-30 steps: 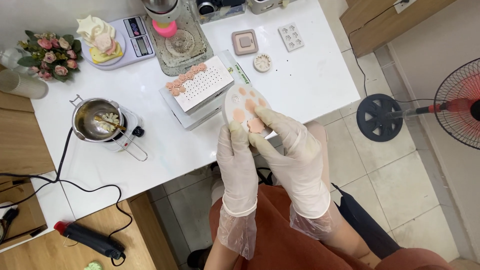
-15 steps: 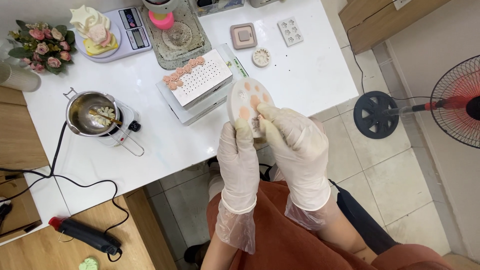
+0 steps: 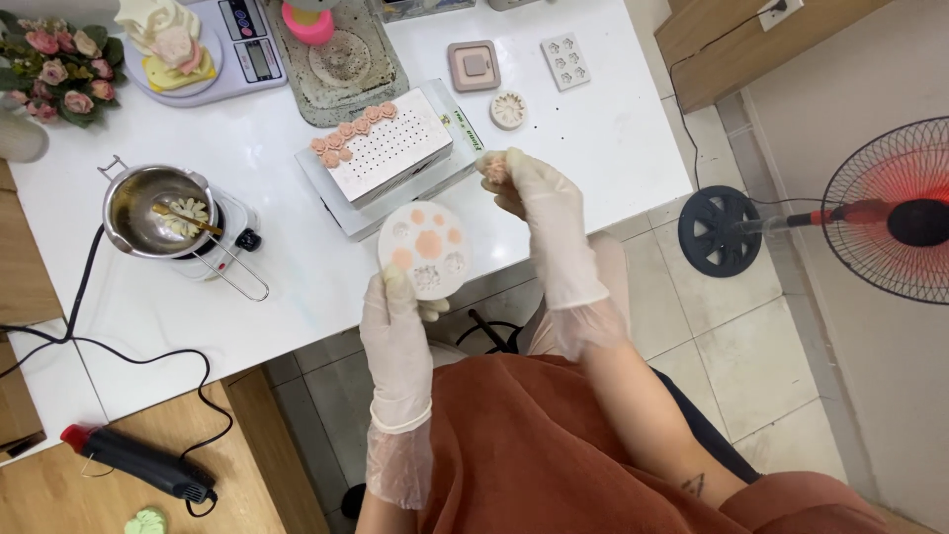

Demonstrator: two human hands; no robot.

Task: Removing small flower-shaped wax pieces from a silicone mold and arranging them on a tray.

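1. One view only, worn on the person's head, looking steeply down.
2. It faces the white surface (image 3: 297, 287), whose near edge crosses mid-frame.
3. Both gloved hands sit close, centre frame; tiled floor (image 3: 751, 326) fills the right side.

From my remote seat, I saw the round mould (image 3: 427, 249) held in the left hand (image 3: 397, 318) over the table's (image 3: 277, 287) near edge, the perforated block (image 3: 388, 146) just behind it. The right hand (image 3: 539, 203) was right of the block. The melting pot (image 3: 158, 210) sat far left, the scale (image 3: 213, 44) behind it, the fan (image 3: 880, 222) on the floor right of the table.
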